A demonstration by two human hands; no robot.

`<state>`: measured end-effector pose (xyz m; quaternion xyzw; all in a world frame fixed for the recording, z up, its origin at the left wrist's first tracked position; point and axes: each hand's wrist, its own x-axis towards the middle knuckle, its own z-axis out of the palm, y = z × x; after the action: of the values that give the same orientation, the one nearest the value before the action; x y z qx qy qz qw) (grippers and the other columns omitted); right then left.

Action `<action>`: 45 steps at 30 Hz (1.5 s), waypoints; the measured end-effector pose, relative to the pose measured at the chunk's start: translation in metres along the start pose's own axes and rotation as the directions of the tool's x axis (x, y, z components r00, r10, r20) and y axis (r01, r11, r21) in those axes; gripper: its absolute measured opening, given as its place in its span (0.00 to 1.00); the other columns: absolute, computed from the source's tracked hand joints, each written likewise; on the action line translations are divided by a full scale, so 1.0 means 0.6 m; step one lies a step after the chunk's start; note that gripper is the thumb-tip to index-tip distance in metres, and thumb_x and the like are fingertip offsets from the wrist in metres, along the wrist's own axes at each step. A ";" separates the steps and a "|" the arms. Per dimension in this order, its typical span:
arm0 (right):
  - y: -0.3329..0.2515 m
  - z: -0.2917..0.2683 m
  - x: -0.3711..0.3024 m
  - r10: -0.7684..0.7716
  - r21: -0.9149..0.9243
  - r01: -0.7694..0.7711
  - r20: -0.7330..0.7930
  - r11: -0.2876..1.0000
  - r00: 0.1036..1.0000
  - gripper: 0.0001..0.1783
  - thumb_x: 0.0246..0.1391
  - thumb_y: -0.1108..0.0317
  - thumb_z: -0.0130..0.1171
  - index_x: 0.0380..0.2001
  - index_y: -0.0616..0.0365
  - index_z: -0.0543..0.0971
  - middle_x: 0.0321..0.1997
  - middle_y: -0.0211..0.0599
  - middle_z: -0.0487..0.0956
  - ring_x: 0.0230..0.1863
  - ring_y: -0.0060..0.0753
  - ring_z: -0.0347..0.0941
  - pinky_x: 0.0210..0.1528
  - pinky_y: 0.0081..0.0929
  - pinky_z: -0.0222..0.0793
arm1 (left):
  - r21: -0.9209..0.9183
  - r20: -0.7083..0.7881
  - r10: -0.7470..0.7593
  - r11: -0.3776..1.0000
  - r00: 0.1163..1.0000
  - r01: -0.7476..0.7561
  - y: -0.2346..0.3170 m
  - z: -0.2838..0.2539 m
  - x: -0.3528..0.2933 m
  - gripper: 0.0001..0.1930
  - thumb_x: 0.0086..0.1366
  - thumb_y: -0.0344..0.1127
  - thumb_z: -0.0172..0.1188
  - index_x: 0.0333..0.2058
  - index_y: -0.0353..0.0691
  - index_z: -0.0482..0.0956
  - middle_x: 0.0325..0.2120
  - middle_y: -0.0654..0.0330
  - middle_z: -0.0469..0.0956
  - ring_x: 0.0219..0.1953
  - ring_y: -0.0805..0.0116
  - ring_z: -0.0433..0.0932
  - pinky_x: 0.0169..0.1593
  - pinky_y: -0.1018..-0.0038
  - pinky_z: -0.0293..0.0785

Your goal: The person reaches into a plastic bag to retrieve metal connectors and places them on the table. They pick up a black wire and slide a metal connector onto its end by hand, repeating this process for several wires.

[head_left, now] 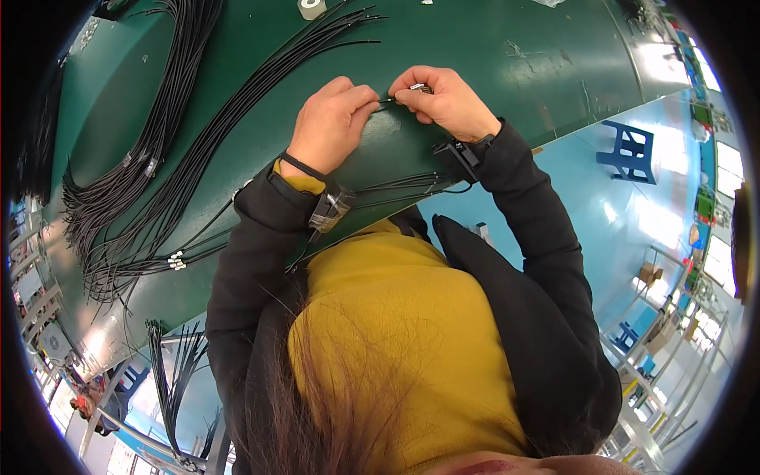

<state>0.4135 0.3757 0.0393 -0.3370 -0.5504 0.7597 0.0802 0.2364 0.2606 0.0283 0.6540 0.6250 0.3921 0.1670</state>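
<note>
Over the green table my left hand pinches a thin black cable between thumb and fingertips. Facing it, my right hand has its thumb and forefinger closed at the cable's tip, where a tiny pale piece shows. Small shiny metal pieces sit in the curled fingers of my right hand; their kind is too small to make out. Left of my left hand runs a long bundle of loose black cables. Below my hands, near the table's front edge, lie several more black cables.
A thicker black cable bundle curves along the table's left side. Small white pieces sit on cables there. A tape roll stands at the far edge. More cables hang at lower left. A blue stool stands on the floor right.
</note>
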 end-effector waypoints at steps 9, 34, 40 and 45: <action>0.009 0.016 0.015 0.031 0.258 -0.035 0.018 0.966 0.999 0.10 0.61 0.67 0.53 0.41 0.63 0.74 0.33 0.29 0.73 0.31 0.16 0.65 0.27 0.15 0.62 | -0.157 -0.042 -0.026 0.987 0.999 0.019 0.010 0.003 0.003 0.02 0.56 0.26 0.60 0.29 0.39 0.78 0.22 0.56 0.71 0.26 0.56 0.73 0.30 0.68 0.69; 0.023 0.032 0.002 -0.090 0.251 0.142 -0.207 0.958 0.974 0.11 0.64 0.62 0.50 0.38 0.59 0.70 0.28 0.36 0.77 0.22 0.18 0.68 0.19 0.13 0.60 | 0.001 -0.090 0.044 0.999 0.995 -0.044 0.003 0.007 -0.002 0.03 0.57 0.25 0.59 0.31 0.38 0.77 0.24 0.58 0.72 0.24 0.60 0.72 0.28 0.71 0.69; 0.028 0.044 0.001 -0.087 0.225 0.140 -0.227 0.964 0.970 0.11 0.64 0.62 0.50 0.38 0.59 0.69 0.27 0.36 0.77 0.22 0.18 0.67 0.18 0.13 0.59 | 0.266 0.010 0.122 0.956 0.993 -0.120 0.002 0.012 -0.011 0.06 0.56 0.25 0.59 0.34 0.40 0.76 0.29 0.58 0.72 0.25 0.57 0.73 0.27 0.70 0.71; 0.023 0.059 -0.006 -0.105 0.107 0.134 -0.240 0.985 0.965 0.11 0.64 0.62 0.48 0.37 0.60 0.70 0.27 0.35 0.76 0.21 0.18 0.66 0.17 0.13 0.58 | 0.034 -0.115 0.006 0.999 0.993 -0.002 0.024 0.017 -0.008 0.07 0.56 0.27 0.60 0.35 0.42 0.76 0.31 0.58 0.73 0.26 0.57 0.75 0.28 0.68 0.73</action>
<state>0.3984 0.3413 0.0345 -0.3845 -0.5090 0.7407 0.2106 0.2540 0.2566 0.0306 0.6342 0.6389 0.4189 0.1188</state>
